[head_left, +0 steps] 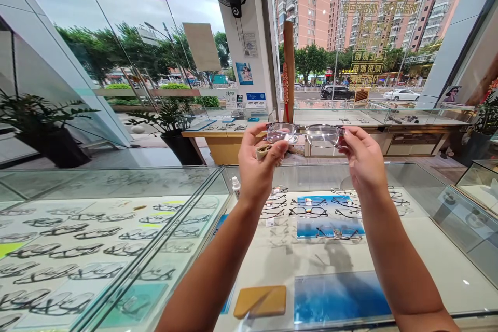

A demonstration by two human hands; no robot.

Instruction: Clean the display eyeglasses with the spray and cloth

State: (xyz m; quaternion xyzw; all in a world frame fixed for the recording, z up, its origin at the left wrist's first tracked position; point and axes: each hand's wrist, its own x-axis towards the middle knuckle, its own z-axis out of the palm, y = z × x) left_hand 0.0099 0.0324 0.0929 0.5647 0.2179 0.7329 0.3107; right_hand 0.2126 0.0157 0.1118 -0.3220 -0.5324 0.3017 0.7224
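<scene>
A pair of eyeglasses [323, 136] with a dark upper rim and clear lenses is held up level in front of me, above the glass display case. My left hand [257, 158] grips its left end and also has a small crumpled beige cloth [263, 151] under the thumb, close to the left lens. At the other end, my right hand [363, 155] pinches the frame by its hinge with thumb and fingers. Both arms reach out over the case. The temples of the glasses are mostly hidden behind my hands.
Rows of spectacle frames [308, 211] lie inside the case below. A tan glasses case [260, 301] and a blue panel [342, 298] are near its front. A white bottle [235, 185] stands beyond my left forearm. Another glass case [78, 238] fills the left side; potted plants [175, 132] stand behind.
</scene>
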